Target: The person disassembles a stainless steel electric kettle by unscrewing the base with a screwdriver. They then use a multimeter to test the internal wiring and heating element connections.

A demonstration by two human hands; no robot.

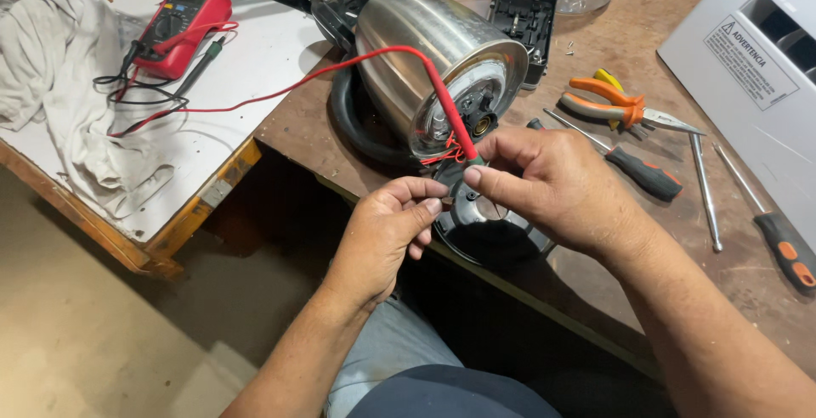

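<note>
Right grip: right hand (552,184) pinches the tip of the red probe (448,108) between thumb and forefinger.
Left grip: left hand (382,235) is curled narrow, fingertips (432,206) just below the probe tip — whether it holds anything, I cannot tell.
Kettle: steel kettle (425,44) lies on its side on the table (595,273), base toward the hands — probe tip at that base.
Right of kettle: orange pliers (612,104), screwdrivers (646,173).
Left of kettle: red multimeter (183,27), white cloth (59,87).

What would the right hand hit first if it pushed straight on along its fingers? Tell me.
Probably the left hand: the right hand, pinching the red probe, points its fingertips toward the left hand's fingertips just ahead. Depth between them is unclear.
</note>
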